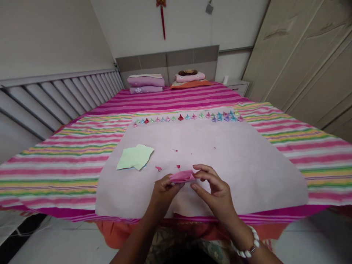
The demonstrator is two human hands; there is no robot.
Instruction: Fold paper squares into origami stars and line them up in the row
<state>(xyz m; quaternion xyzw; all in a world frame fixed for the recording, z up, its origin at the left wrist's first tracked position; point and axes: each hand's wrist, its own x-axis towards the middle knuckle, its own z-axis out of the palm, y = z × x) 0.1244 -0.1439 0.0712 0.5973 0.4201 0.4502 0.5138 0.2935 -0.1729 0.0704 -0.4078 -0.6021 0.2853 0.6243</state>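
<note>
— Where's the small pink folded paper?
— Between both grips: left hand pinches its left end, right hand its right, just above the pale sheet.
— Handling?
— Light, thin and easily creased, I'd judge. Hold the folded edges gently.

Centre and right of the white sheet lie bare, room to pass. Green papers block the left; a row of folded pieces lines the top edge.
</note>
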